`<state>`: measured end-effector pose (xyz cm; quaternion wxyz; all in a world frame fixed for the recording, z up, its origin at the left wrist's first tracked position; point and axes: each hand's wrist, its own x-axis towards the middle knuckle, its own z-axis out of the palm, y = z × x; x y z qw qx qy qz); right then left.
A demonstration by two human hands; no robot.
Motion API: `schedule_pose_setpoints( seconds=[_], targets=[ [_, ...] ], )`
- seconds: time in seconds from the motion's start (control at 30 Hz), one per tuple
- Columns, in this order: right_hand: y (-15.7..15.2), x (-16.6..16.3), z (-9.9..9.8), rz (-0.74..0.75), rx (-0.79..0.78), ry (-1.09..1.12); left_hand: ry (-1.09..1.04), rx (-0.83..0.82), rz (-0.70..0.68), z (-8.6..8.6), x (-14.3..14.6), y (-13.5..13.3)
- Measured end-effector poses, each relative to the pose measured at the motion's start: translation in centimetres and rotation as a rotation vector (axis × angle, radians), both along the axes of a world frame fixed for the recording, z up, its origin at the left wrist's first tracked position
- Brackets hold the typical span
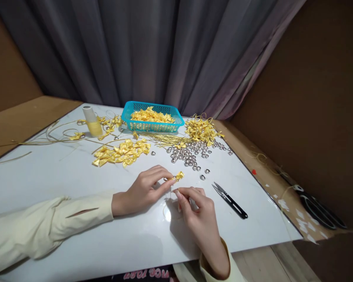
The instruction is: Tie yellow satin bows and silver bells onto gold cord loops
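Note:
Between the thumb and fingers of my left hand (147,188) is a small yellow ribbon bow (180,176), with a shiny bit beside it that the fingertips partly cover. My right hand (198,205) is just below and to the right, its thumb and forefinger pinched on a thin cord (171,192) that runs up toward the bow. Black-handled thread snips (230,199) lie on the white table to the right of that hand. Beyond the hands, silver beads (190,154) are scattered, and loose yellow bows (122,152) lie in a patch to their left.
A blue basket (153,127) of yellow bows stands at the back. Beside it are a heap of corded bows (202,130) and gold cords (167,140). A glue bottle (92,122) stands at left. Large black scissors (319,209) lie off the right edge.

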<state>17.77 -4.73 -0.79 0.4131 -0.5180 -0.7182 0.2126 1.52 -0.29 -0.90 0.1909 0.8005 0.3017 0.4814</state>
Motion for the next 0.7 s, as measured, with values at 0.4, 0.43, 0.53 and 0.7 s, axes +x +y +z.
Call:
schedule_pose_setpoints(
  seconds=[0.4, 0.43, 0.53, 0.7],
  targets=[
    [-3.3, 1.1, 2.6, 0.304, -0.241, 0.074, -0.123, -0.347, 0.157, 0.0, -0.3, 0.9],
    [-3.5, 1.2, 2.8, 0.325, -0.233, 0.059, -0.145, -0.387, 0.166, 0.0, -0.3, 1.0],
    [-4.0, 1.5, 2.9, 0.393, -0.162, 0.071, -0.233, -0.492, 0.155, 0.0, -0.1, 1.3],
    [-4.1, 2.2, 2.6, 0.511, -0.091, -0.025, -0.41, -0.704, 0.054, -0.1, 0.0, 1.3]
  ],
)
